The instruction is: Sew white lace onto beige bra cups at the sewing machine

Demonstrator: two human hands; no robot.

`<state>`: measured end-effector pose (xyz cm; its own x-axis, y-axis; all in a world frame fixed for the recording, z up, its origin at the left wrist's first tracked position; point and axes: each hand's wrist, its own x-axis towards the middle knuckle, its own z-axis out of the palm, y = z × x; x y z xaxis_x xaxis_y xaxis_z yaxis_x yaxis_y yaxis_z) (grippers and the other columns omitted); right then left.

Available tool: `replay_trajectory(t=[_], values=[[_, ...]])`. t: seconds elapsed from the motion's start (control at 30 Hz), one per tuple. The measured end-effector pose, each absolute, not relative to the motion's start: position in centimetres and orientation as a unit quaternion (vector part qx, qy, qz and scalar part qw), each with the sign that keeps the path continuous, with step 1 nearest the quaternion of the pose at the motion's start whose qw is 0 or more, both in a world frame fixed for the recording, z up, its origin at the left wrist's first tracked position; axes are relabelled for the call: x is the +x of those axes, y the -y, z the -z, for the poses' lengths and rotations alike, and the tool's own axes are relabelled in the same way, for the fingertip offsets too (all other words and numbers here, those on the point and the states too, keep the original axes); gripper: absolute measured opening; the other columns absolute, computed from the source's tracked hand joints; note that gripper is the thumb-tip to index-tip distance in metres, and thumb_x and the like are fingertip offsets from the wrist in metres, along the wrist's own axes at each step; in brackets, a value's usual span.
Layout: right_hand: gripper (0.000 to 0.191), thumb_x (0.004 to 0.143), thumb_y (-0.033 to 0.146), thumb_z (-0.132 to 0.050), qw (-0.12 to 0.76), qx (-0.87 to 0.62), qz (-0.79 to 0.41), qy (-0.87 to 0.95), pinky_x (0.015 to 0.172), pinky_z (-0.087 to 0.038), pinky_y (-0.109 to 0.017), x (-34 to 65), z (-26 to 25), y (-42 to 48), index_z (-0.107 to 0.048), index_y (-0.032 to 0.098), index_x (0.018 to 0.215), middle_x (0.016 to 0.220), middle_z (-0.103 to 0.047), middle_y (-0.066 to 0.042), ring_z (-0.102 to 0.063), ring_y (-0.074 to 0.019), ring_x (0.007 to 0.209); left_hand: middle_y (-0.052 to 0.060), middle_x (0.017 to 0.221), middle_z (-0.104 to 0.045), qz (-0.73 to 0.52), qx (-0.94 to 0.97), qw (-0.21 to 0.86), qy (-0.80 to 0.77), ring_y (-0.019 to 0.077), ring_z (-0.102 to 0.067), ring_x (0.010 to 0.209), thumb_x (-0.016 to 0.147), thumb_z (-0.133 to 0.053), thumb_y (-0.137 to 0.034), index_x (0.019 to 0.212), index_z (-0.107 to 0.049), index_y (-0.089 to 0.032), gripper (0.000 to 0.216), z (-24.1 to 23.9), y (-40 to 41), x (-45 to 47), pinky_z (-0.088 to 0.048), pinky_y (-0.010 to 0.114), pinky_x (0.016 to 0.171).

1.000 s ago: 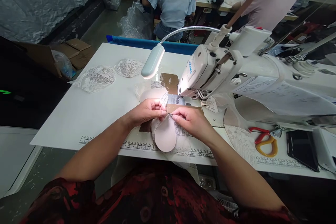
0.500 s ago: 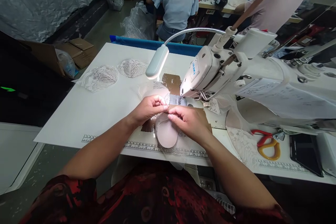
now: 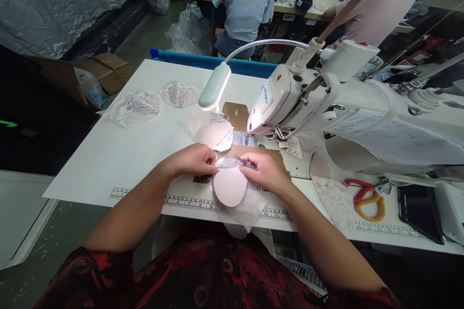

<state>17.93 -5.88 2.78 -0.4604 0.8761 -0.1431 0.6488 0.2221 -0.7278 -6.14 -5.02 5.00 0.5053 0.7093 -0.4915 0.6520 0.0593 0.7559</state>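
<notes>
In the head view a pale pink bra cup with sheer fabric around it lies near the table's front edge. My left hand pinches the sheer fabric along the cup's upper left edge. Opposite it, my right hand grips a small pointed metal tool, seemingly thread snips, whose tip points left over the fabric. The right fingertips touch the cup's upper right edge. Just beyond the hands rests another pink cup with a lace edge, left of the needle area of the white sewing machine.
Two white lace cups lie at the table's back left. A lamp hangs over the work. On the right are red-and-yellow scissors, lace fabric and a black phone-like device. Co-workers sit beyond the table.
My hands have moved apart and slightly toward me; the fabric between them is spread. The pointed tool now shows in my right hand. More of both pink cups is visible.
</notes>
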Motion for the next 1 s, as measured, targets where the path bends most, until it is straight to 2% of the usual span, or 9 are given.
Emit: replay_trajectory(t=[0.07, 0.13, 0.27, 0.43, 0.6, 0.8, 0.9, 1.0], values=[[0.019, 0.082, 0.036, -0.055, 0.115, -0.487, -0.448, 0.741, 0.056, -0.037, -0.026, 18.7, -2.8, 6.1, -0.065, 0.019, 0.079, 0.068, -0.061, 0.000, -0.053, -0.0149, 0.063, -0.004, 0.051, -0.047, -0.062, 0.684, 0.542, -0.484, 0.0091, -0.044, 0.045, 0.073, -0.061, -0.029, 0.062, -0.047, -0.017, 0.021, -4.8, 5.1, -5.7, -0.029, 0.020, 0.042], [0.025, 0.081, 0.043, -0.057, 0.129, -0.488, -0.495, 0.707, 0.055, -0.037, -0.025, 19.3, -2.9, 6.3, -0.064, 0.018, 0.080, 0.068, -0.059, 0.001, -0.051, -0.0135, 0.061, -0.005, 0.055, -0.044, -0.101, 0.671, 0.566, -0.468, 0.0077, -0.040, 0.046, 0.075, -0.060, -0.028, 0.069, -0.050, -0.017, 0.016, -4.5, 5.2, -5.4, -0.028, 0.019, 0.042], [0.029, 0.075, 0.044, -0.067, 0.234, -0.483, -0.498, 0.681, 0.065, -0.043, -0.027, 18.9, -2.7, 6.1, -0.063, 0.019, 0.090, 0.083, -0.063, -0.002, -0.056, -0.0149, 0.074, -0.003, 0.066, -0.050, -0.167, 0.623, 0.645, -0.410, 0.0072, -0.043, 0.055, 0.078, -0.063, -0.031, 0.079, -0.056, -0.015, 0.017, -3.5, 5.0, -4.8, -0.031, 0.018, 0.049], [0.020, 0.080, 0.038, -0.061, 0.259, -0.477, -0.477, 0.691, 0.058, -0.039, -0.025, 17.8, -1.7, 5.9, -0.065, 0.018, 0.082, 0.072, -0.061, 0.000, -0.052, -0.0134, 0.065, 0.000, 0.074, -0.057, -0.218, 0.461, 0.777, -0.370, 0.0076, -0.049, 0.062, 0.070, -0.075, -0.028, 0.102, -0.062, -0.012, 0.039, -2.2, 4.6, -3.8, -0.036, 0.020, 0.056], [0.021, 0.083, 0.037, -0.058, 0.301, -0.441, -0.488, 0.690, 0.063, -0.044, -0.027, 17.7, -1.5, 6.3, -0.068, 0.018, 0.086, 0.074, -0.064, -0.001, -0.057, -0.0144, 0.068, 0.001, 0.078, -0.060, -0.225, 0.444, 0.781, -0.377, 0.0090, -0.053, 0.067, 0.067, -0.080, -0.030, 0.090, -0.064, -0.012, 0.034, -2.1, 4.8, -2.9, -0.039, 0.021, 0.060], [0.028, 0.084, 0.036, -0.059, 0.354, -0.458, -0.485, 0.656, 0.084, -0.049, -0.034, 17.4, -1.4, 6.6, -0.066, 0.021, 0.107, 0.104, -0.069, -0.006, -0.063, -0.0199, 0.093, 0.000, 0.073, -0.059, -0.224, 0.449, 0.767, -0.400, 0.0105, -0.054, 0.062, 0.070, -0.077, -0.036, 0.088, -0.061, -0.013, 0.033, -2.5, 5.4, -2.2, -0.040, 0.022, 0.055], [0.039, 0.084, 0.040, -0.059, 0.365, -0.461, -0.519, 0.620, 0.079, -0.051, -0.033, 17.7, -1.2, 6.6, -0.060, 0.020, 0.117, 0.104, -0.068, -0.007, -0.065, -0.0193, 0.090, 0.001, 0.071, -0.059, -0.224, 0.447, 0.764, -0.409, 0.0106, -0.054, 0.060, 0.070, -0.077, -0.036, 0.087, -0.061, -0.012, 0.033, -2.6, 5.4, -2.2, -0.039, 0.021, 0.053], [0.045, 0.088, 0.047, -0.052, 0.361, -0.445, -0.544, 0.613, 0.071, -0.052, -0.031, 18.2, -1.1, 6.6, -0.055, 0.018, 0.123, 0.094, -0.069, -0.007, -0.065, -0.0170, 0.077, -0.001, 0.067, -0.057, -0.227, 0.453, 0.756, -0.414, 0.0088, -0.051, 0.056, 0.071, -0.076, -0.036, 0.083, -0.062, -0.012, 0.030, -2.7, 5.4, -2.1, -0.037, 0.020, 0.051]])
